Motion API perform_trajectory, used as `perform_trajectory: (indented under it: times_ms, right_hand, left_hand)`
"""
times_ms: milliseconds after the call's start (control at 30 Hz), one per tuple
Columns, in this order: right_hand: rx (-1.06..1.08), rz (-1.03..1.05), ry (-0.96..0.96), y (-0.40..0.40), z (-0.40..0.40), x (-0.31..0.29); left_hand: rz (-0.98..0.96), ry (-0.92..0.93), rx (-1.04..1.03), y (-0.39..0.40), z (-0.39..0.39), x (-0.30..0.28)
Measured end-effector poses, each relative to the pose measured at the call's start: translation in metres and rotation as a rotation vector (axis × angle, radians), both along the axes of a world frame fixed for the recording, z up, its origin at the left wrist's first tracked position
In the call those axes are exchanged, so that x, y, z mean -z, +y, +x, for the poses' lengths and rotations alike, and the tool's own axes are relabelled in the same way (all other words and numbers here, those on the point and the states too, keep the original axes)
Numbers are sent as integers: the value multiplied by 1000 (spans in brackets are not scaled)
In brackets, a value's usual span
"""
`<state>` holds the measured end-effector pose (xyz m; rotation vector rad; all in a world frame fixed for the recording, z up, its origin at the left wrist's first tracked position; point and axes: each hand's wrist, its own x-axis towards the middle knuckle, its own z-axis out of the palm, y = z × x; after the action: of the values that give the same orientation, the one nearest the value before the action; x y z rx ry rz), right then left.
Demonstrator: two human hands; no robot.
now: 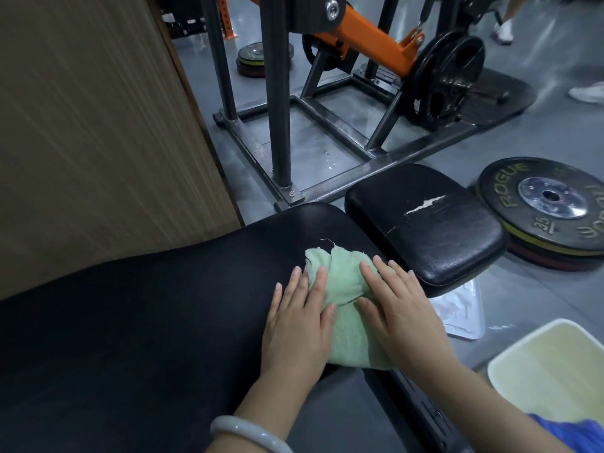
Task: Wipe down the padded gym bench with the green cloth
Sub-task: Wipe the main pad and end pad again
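The black padded surface (147,322) carried a crumpled green cloth (346,286) near its far right end, with the left hand (299,325) and right hand (397,308) pressed flat on the cloth. Just beyond lay a smaller black pad (425,230), its cover torn.

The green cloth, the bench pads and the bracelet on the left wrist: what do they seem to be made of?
Green cloth: looks like soft terry cotton, matte, with a frayed edge and a loose thread.
Large bench pad: probably vinyl or faux leather, smooth with a faint sheen.
Small bench pad: likely the same grained covering, split to a pale layer.
Bracelet: pale, glossy, perhaps jade or glass.
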<state>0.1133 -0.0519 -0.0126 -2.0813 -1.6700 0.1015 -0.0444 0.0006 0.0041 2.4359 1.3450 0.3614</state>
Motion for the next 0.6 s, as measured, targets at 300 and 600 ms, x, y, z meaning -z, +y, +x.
perform_trajectory:
  times_ms: [300, 600]
  right_hand:
    - [-23, 251, 15, 6, -5, 2]
    - [-34, 309, 123, 3, -2, 0]
  left_hand:
    - [58, -198, -22, -4, 3, -1]
    - [52, -357, -57, -1, 1, -3]
